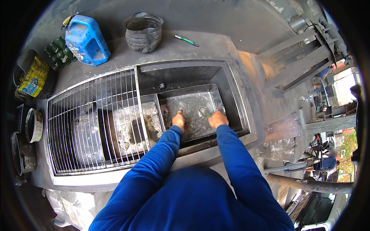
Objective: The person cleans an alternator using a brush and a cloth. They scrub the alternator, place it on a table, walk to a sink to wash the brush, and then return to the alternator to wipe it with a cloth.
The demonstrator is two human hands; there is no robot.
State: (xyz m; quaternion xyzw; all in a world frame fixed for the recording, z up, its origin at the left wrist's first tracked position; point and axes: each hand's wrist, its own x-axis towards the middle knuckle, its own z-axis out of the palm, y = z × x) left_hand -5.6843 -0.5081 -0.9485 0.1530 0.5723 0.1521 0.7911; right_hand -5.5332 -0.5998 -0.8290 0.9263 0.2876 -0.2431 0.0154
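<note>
Nearest are the person's blue sleeves [241, 152], reaching forward over the front rim of a sunken basin [239, 92]. Past the cuffs, the right hand [218, 119] has its fingers curled, apparently around a small brush-like tool [204, 112], inside the right part of a shallow metal tray [185, 93]. The left hand [179, 121] is bent over the tray's left part; whether its fingers grasp anything I cannot tell. The tray sits in the basin's uncovered right side, with grey, rippled liquid in it.

The step in hand looks like washing or scrubbing in that liquid. The next move would call for a steady left hand and short strokes from the right, kept low enough to avoid splashing over the tray's walls.

To the left, a wire grate [96, 119] covers the rest of the basin, a second tray [150, 111] showing beneath. Behind, on the table [216, 48], stand a cut-down dark plastic container [143, 36] and a blue jug [85, 42], with a green pen [187, 40] lying to the right and green bottles [58, 54] farther left.
</note>
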